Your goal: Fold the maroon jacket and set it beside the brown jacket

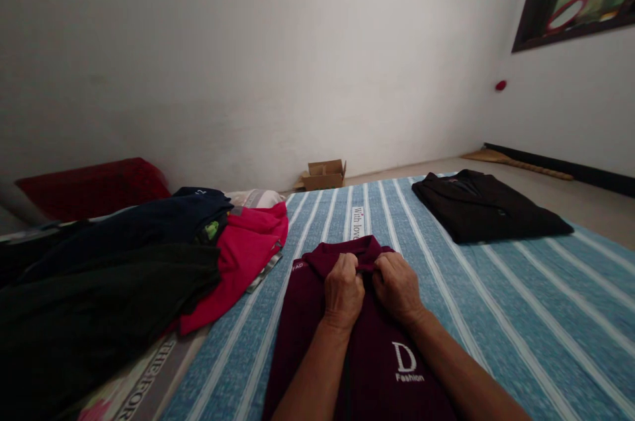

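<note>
A maroon collared shirt [310,328] lies front up on the bed before me, with a white "D Fashion" print on its chest. At its neck opening, my left hand [344,288] is closed on the left side of the collar. Close beside it, my right hand [398,285] pinches the collar's right side. The fingertips of both hands are partly hidden behind the knuckles. The lower part of the shirt runs out of view beneath my forearms.
Blue striped bedding [397,216] spreads under the shirt. A folded black garment [483,209] lies at the right. Dark clothes [104,295] and a bright pink garment [248,255] are heaped at the left. Beyond the bed, a cardboard box [325,175] stands by the wall.
</note>
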`<action>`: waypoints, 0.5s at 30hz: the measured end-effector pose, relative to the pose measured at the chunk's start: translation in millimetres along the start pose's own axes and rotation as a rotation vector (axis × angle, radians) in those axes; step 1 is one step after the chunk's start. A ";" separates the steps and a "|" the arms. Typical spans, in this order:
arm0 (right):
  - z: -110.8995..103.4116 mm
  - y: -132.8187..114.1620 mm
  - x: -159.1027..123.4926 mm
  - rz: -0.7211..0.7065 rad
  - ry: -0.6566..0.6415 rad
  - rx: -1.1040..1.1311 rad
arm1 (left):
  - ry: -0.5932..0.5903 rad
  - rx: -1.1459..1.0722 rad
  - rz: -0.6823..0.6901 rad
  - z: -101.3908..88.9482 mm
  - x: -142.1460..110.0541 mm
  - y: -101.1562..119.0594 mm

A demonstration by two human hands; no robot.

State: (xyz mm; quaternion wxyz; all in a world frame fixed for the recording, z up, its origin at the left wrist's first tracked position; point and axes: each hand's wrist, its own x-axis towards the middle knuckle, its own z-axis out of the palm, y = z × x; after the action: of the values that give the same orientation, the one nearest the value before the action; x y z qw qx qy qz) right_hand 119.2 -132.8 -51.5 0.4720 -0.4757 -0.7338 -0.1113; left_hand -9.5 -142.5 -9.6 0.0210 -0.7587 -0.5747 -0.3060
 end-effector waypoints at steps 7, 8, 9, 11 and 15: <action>1.6 1.0 -0.6 0.014 0.002 0.051 | 0.096 -0.172 0.090 5.7 -1.5 -7.4; 1.7 1.4 -0.8 0.017 0.004 0.063 | 0.107 -0.213 0.096 6.2 -1.6 -8.1; 1.7 1.8 -0.8 0.019 0.006 0.075 | 0.117 -0.259 0.101 6.6 -1.6 -8.8; 1.1 2.4 -0.7 0.019 0.006 0.102 | 0.136 -0.358 0.097 7.0 -1.5 -10.1; -1.8 1.9 0.1 0.018 -0.010 0.160 | 0.114 -0.541 0.013 6.9 -1.6 -12.7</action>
State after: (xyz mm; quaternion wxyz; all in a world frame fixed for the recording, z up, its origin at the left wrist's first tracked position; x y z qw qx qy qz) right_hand 121.8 -132.7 -51.1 0.5059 -0.4436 -0.7384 -0.0459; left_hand -18.0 -136.9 -20.1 -0.1483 -0.7218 -0.4652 -0.4905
